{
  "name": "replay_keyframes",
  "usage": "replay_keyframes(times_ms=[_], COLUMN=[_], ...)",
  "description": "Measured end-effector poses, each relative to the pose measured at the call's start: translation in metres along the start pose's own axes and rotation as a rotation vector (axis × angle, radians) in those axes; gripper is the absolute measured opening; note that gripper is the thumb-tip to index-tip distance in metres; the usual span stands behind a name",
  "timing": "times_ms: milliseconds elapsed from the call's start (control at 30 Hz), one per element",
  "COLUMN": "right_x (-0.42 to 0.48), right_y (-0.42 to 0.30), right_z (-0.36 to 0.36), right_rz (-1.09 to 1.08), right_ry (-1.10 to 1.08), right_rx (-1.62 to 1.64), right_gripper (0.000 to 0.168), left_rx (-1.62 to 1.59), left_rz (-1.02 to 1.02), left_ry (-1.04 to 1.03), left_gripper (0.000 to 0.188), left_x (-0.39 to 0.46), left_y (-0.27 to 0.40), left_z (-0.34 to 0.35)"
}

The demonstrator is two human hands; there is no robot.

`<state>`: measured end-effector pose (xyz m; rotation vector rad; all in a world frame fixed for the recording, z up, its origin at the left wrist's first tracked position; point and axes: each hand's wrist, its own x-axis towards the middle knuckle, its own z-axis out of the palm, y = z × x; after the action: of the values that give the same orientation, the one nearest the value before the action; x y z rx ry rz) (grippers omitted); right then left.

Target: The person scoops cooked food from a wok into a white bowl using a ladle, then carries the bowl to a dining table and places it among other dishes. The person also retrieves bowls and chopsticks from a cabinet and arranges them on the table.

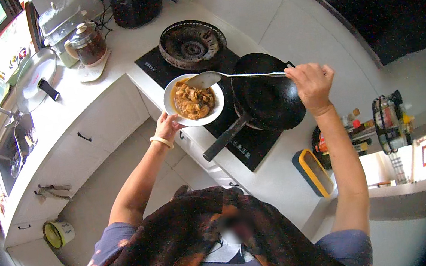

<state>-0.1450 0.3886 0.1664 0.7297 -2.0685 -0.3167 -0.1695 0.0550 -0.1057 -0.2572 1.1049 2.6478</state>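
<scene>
My left hand (168, 126) grips the rim of a white bowl (216, 112) from its lower left side. Brownish stewed food in orange sauce (193, 100) fills much of the bowl. A metal spatula or serving spoon (245, 74) is in my right hand (312, 85), held by the end of its handle. Its broad head (205, 79) rests over the bowl's upper edge, by the food. Below the handle sits a black wok (266, 92), its dark inside showing no food. The wok's handle (226, 137) points towards me.
The wok stands on a black cooktop (259, 153) beside a second, soiled burner (192, 45). A glass lid (38, 80), a glass kettle (89, 44) and a black appliance (137, 2) are on the left counter. Seasoning bottles (355, 134) and a yellow-edged grater (313, 173) stand at right.
</scene>
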Motion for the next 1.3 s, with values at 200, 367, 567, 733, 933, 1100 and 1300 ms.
replay_keyframes(times_ms=[200, 367, 567, 733, 933, 1100, 1300], right_x=[-0.011, -0.036, -0.091, -0.197, -0.229, -0.230, -0.158], right_y=[-0.015, -0.028, -0.040, -0.007, 0.032, 0.055, 0.014], right_z=[-0.015, -0.021, -0.018, -0.009, -0.015, 0.007, -0.049], right_rz=[0.060, 0.376, 0.924, 1.327, 1.155, 0.999, 0.500], right_ry=[-0.014, -0.095, -0.340, -0.502, -0.634, -0.933, -0.873], right_rx=[-0.036, -0.028, 0.111, 0.386, 0.183, 0.193, 0.365], right_gripper=[0.010, 0.008, 0.021, 0.032, 0.027, 0.029, 0.026], left_rx=[0.038, -0.012, -0.009, 0.001, 0.001, 0.020, 0.014], left_rz=[-0.004, 0.045, 0.118, 0.089, 0.174, 0.259, 0.407], left_ry=[-0.003, -0.031, -0.059, -0.052, -0.025, 0.105, 0.201], left_gripper=[0.038, 0.039, 0.042, 0.040, 0.040, 0.041, 0.040], left_x=[-0.006, 0.006, 0.007, -0.013, -0.039, -0.098, -0.223], left_y=[0.008, -0.004, -0.004, 0.008, 0.016, 0.027, 0.022], left_z=[0.002, -0.005, 0.003, 0.025, 0.034, 0.075, 0.065])
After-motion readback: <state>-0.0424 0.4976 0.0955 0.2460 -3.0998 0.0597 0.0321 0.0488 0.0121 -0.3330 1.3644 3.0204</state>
